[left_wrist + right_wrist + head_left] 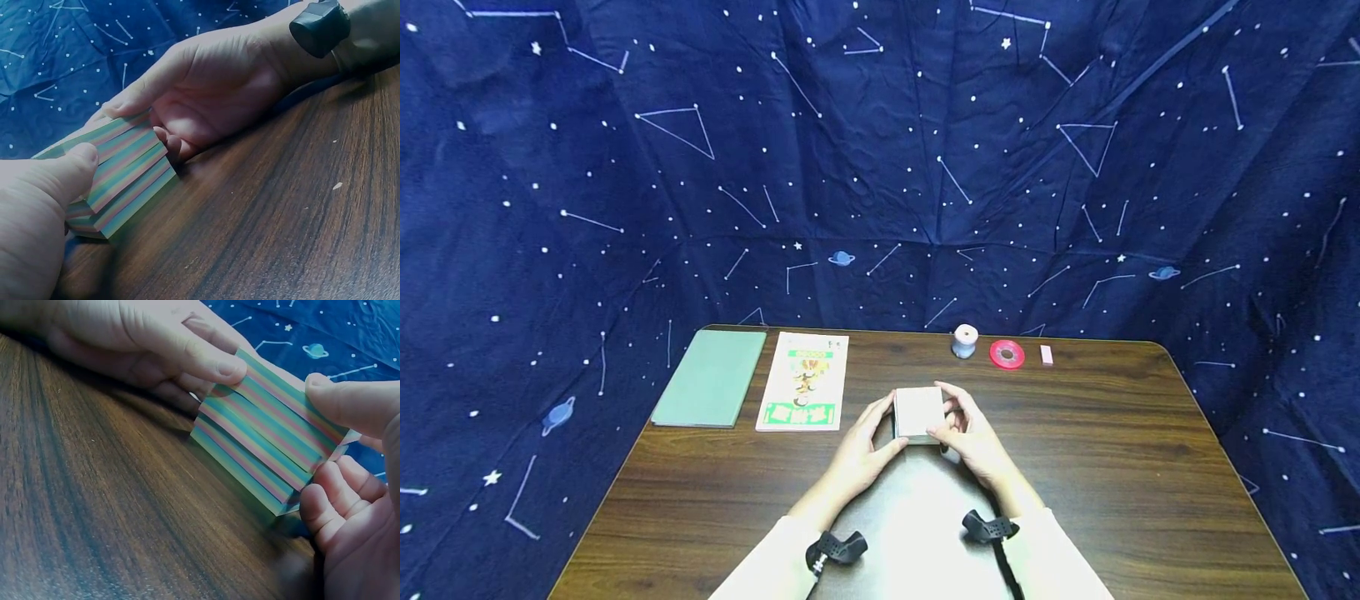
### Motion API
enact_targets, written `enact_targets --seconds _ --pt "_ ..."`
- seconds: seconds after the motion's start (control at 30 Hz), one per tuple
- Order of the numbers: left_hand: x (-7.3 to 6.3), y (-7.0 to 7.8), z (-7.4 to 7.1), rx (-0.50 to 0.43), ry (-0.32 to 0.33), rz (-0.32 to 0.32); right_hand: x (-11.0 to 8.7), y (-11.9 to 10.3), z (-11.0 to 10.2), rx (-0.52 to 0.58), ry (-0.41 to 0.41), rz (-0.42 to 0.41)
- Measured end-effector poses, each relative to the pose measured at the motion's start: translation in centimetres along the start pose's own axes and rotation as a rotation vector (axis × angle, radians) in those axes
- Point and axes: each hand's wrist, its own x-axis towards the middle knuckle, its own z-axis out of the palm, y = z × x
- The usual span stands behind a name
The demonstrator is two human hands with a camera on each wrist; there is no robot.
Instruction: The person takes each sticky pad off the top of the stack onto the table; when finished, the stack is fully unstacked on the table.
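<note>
My L grip (859,457) & R grip (976,440) are holding the paper stack (917,410) btwn them, prob. squaring it; next move's likely needing even side pressure.

Behind and to both sides of the brown wood-grain tabletop (1112,467) hangs creased navy cloth (887,183), printed with constellations (696,107) and ringed planets (842,258). Pale light (913,533) glares on the tabletop's near middle.
</note>
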Motion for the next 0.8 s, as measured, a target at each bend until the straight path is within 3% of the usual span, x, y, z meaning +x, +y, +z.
enact_targets --seconds 0.4,0.8 --pt "0.2 -0.1 0.1 -0.004 0.014 0.029 0.1 0.2 -0.5 0.117 0.034 -0.049" --pt "0.1 -0.1 0.2 0.004 0.018 0.011 0.1 -0.4 -1.8 0.185 0.178 -0.128"
